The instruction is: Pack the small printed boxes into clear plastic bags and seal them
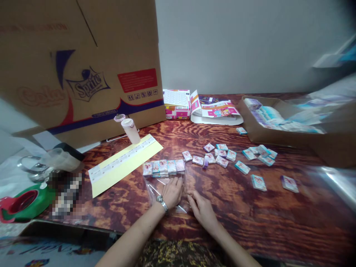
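Observation:
A clear plastic bag point(154, 185) lies flat on the table in front of me, with a row of several small printed boxes point(163, 167) along its far end. My left hand point(172, 191), with a metal watch on its wrist, rests flat on the bag, fingers stretched toward the boxes. At the bag's right edge is my right hand point(202, 210); its fingers are curled and its thumb and forefinger seem to pinch the plastic. Beyond it, loose small boxes point(221, 161) in white, blue and purple are scattered over the wood.
Left of the bag is a yellow sheet with a label strip point(126, 167), a pale bottle point(130, 130) behind it. A large carton point(111, 44) stands at back left. An open brown box point(280, 138) holding more packs sits right. A green-and-red tape dispenser point(36, 200) lies far left.

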`<state>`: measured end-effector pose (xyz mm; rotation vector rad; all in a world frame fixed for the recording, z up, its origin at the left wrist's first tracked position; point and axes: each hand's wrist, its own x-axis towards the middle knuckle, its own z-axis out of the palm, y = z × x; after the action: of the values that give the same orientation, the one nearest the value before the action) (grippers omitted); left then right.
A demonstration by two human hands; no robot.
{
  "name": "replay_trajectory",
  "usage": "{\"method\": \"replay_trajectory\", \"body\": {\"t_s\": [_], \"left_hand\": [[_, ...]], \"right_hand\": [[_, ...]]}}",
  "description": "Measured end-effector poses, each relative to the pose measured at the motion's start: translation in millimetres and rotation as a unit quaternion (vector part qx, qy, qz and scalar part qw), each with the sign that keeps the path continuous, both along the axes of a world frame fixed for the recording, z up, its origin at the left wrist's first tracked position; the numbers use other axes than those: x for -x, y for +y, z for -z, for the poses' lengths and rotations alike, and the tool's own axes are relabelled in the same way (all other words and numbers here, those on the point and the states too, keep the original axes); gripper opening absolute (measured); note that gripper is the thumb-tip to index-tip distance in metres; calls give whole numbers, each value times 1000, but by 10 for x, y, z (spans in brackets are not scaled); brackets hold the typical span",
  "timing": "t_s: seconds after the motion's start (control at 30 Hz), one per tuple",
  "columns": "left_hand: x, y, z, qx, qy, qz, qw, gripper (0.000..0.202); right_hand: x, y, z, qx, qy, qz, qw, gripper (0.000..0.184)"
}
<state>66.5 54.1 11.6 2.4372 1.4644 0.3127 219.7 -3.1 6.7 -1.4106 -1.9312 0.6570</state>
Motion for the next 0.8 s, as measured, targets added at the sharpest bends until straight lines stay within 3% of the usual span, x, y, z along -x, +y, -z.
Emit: {"method": "replay_trajectory", "body": {"t_s": [0.27,0.4,0.47,0.57,0.67,0.8], "left_hand": [[-114,260,48,-10,4,21,1000,34],[-90,152,32,-13,4,18,1000,38],[-56,40,41,-15,3,28,1000,39],[-29,-91,73,-25,9,28,999,42],[-35,-117,88,-33,38,19,999,46],[-33,-70,62,-11,83,39,996,45]], "right_hand": [[11,-23,-35,9,-10,-5,1000,23],[-124,13,-84,83,27,-36,996,25],[-205,137,-77,124,63,-33,990,26],[-238,482,-18,142,102,48,983,35],[-126,864,48,129,60,105,984,38],[48,1096,97,129,28,106,986,39]]}}
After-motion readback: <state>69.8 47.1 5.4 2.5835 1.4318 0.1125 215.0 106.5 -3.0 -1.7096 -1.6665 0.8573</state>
